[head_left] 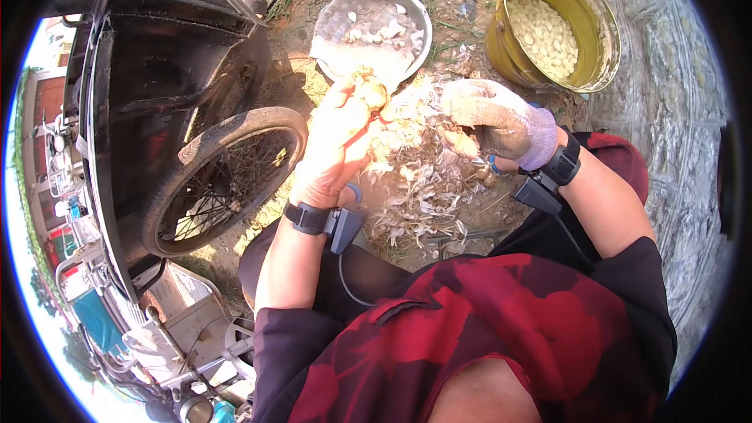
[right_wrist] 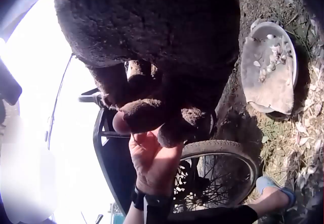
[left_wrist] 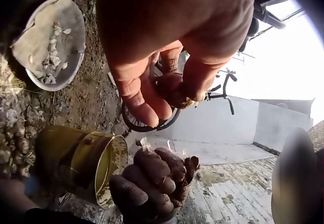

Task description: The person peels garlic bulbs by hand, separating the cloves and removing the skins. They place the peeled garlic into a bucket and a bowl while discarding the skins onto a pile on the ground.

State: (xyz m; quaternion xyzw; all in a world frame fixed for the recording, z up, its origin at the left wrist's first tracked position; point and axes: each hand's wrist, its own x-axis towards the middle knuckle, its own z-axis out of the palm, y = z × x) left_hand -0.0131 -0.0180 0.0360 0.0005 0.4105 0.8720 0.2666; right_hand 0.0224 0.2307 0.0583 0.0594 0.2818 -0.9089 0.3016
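On my head feed I see a dark cart (head_left: pixel 149 70) with a spoked wheel (head_left: pixel 258 120), a metal-framed vehicle (head_left: pixel 176 337) at lower left, and mottled grey ground (head_left: pixel 654 133) at right. My left wrist feed shows handlebars (left_wrist: pixel 231 77) and a pale wall (left_wrist: pixel 207 128).

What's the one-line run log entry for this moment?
left hand: pinching garlic | right hand: gloved, curled, contents unclear | bucket: pale cloves | basin: scattered cloves on cloth
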